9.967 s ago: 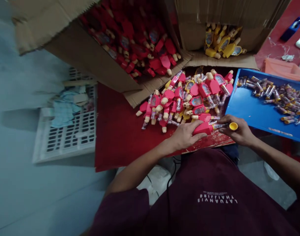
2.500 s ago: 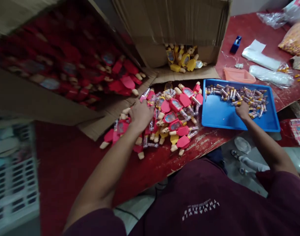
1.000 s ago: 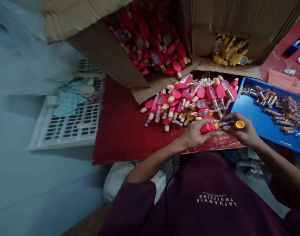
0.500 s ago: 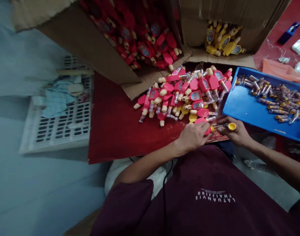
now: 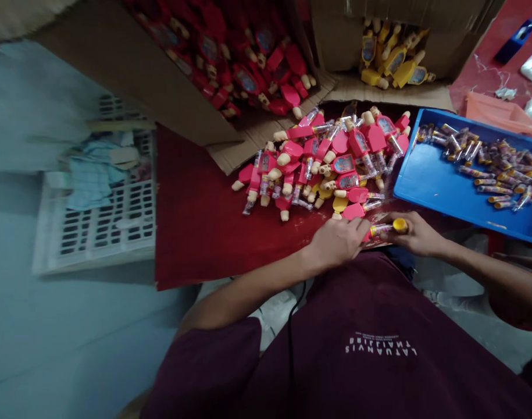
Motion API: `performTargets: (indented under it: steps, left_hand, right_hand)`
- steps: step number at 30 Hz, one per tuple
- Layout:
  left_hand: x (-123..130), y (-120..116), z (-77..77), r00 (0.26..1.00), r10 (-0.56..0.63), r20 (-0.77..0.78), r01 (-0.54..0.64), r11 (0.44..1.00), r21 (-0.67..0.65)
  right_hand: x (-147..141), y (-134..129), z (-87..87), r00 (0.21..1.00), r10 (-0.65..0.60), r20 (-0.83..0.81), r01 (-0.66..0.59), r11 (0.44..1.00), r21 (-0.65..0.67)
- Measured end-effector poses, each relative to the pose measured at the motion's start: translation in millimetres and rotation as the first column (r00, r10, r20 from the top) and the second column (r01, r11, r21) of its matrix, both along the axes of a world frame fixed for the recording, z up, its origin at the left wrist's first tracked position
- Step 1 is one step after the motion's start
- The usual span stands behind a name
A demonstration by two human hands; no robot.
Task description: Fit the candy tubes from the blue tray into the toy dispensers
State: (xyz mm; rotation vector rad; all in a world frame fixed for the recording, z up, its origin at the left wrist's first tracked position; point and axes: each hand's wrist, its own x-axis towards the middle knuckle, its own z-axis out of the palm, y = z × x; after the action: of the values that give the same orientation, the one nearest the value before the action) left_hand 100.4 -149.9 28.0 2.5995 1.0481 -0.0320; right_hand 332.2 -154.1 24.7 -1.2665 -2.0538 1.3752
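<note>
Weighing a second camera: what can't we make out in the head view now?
All head view:
Red plastic piece: mostly hidden by the left hand.
Yellow round-ended piece: rest hidden by the right hand.
Blue plastic tray: right end cut off by frame edge.
Print on clear-wrapped tubes: too small.
Pink-and-yellow toy heap: bottom covered by upper toys.

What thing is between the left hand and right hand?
In the head view, a clear tube spans from the red piece in the left hand to the right hand, which holds a yellow cup.

Red table, toy pile, blue tray
</note>
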Motion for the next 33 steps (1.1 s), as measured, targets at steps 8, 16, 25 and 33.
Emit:
performTargets:
  steps: [8,16,25,33]
  left_hand:
    - [-15,21,-4.1,0.962,0.155,0.226,-0.067,0.932,-0.355]
    - [-13,17,-0.6,1.000,0.029,-0.010,-0.030,0.999,-0.046]
    - [-36,42,-4.1,0.999,0.025,0.044,-0.018,0.988,-0.156]
    - [-56,52,-1.8,0.998,0.070,-0.011,-0.070,0.996,-0.057]
  right_hand:
    - [-5,0,4.6,0.998,0.004,0.063,-0.033,0.885,0.465]
    - [-23,12,17.3,0.979,-0.176,0.107,0.188,0.975,-0.118]
    - [-18,23,3.7,0.993,0.112,0.046,-0.120,0.853,0.508]
    - [-52,54,6.0,0.995,0.026,0.101,-0.041,0.988,0.149]
